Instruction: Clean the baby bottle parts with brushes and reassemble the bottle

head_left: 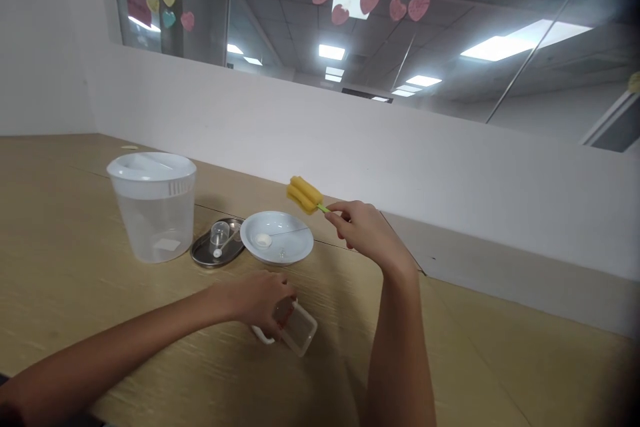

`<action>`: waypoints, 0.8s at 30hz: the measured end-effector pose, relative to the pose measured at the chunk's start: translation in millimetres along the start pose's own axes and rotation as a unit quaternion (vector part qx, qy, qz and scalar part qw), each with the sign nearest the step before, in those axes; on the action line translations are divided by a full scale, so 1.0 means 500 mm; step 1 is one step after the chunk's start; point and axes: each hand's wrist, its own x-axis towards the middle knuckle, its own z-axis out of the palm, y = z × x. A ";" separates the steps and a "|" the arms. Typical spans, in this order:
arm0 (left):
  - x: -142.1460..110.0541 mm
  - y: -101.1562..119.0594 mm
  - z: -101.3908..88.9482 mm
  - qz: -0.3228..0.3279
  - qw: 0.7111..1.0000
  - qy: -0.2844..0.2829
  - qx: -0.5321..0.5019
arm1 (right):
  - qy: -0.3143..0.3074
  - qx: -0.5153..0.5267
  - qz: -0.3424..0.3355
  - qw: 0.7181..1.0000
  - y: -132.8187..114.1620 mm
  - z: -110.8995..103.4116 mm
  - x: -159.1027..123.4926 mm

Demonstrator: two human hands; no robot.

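Note:
My right hand (pixel 361 227) is closed around the green handle of a yellow sponge brush (pixel 304 194), held in the air just right of a white plate (pixel 295 245). On the wooden table nearer me, my left hand (pixel 260 300) grips a small clear cup with a white handle (pixel 296 328), which lies tilted on its side. A small white spoon (pixel 263 239) rests in the plate.
A clear plastic pitcher with a white lid (pixel 151 205) stands at the left. Beside it a small metal tray (pixel 206 255) holds a clear little cup (pixel 219 235). A white wall ledge (pixel 450 173) runs behind the table, with glass above.

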 end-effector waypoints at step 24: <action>-0.031 -0.004 0.062 0.051 0.879 0.275 0.387 | -0.039 -0.020 0.001 0.999 -0.008 -0.005 -0.001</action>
